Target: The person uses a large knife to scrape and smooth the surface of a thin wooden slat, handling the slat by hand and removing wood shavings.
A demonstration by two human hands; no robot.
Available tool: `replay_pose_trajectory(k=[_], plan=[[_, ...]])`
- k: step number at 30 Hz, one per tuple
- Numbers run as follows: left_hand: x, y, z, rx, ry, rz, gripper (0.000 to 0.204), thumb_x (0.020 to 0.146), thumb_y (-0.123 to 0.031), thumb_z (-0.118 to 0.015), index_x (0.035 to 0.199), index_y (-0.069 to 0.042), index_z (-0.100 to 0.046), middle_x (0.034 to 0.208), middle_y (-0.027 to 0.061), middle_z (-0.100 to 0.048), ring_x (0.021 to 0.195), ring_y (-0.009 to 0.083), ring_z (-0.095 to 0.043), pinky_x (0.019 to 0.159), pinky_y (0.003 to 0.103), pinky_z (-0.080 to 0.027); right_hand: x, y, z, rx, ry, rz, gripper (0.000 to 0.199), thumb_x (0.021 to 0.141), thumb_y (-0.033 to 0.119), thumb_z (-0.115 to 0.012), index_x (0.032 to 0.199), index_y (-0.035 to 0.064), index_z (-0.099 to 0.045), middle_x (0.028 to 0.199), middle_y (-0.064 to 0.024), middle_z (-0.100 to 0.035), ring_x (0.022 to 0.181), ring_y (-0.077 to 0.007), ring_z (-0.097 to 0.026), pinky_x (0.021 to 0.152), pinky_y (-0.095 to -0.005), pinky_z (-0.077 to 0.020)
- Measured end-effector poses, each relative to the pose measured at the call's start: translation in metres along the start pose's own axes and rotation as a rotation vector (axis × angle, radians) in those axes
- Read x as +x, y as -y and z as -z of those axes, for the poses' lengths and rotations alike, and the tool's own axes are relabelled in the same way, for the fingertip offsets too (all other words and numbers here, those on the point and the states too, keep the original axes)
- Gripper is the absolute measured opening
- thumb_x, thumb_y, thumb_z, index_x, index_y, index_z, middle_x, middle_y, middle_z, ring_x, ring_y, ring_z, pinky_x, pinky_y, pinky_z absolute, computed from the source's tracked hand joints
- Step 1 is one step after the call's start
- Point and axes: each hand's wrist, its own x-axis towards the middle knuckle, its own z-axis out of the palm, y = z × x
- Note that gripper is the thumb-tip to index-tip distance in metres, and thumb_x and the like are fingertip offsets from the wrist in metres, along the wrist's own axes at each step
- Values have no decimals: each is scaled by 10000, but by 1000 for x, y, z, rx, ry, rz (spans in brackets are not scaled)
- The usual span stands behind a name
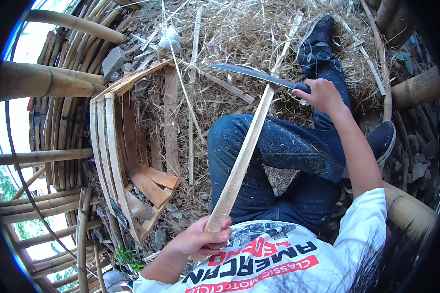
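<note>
A long pale bamboo strip [243, 163] slants up and away from my body across my bent leg. My left hand [204, 238] is closed round its near end, close to my shirt. In my right hand [322, 95] is the black handle of a long-bladed knife [249, 73], with the fingers wrapped about it. The blade points left and lies across the strip beyond my knee, seemingly touching it. Whether the edge is cutting into the strip cannot be made out.
Curly shavings [259, 29] cover the ground ahead, with loose thin strips among them. A wooden crate [112, 141] lies at left, near a grey stone block [113, 61]. Bamboo poles [49, 80] stand on the left, and a thick pole [410, 207] runs at right.
</note>
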Motion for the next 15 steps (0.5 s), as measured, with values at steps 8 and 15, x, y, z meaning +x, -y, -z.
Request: replay_pose_trajectory(k=[8, 15], plan=[[-3, -3, 3, 141, -83, -78, 267, 882, -48, -647, 979, -119, -409, 768, -48, -434, 568, 5, -356, 429, 171, -260, -10, 16, -8, 93, 0, 142, 576, 845, 606, -580, 776, 37, -643, 653, -193, -630, 665, -393, -640, 643, -466, -511], [-1, 6, 0, 97, -43, 27, 292, 871, 16, -638, 936, -137, -399, 740, -61, -409, 589, 6, -391, 442, 172, -302, 21, -48, -35, -201, -230, -137, 594, 859, 633, -533, 824, 49, -634, 708, -188, -664, 678, -375, -663, 616, -468, -519]])
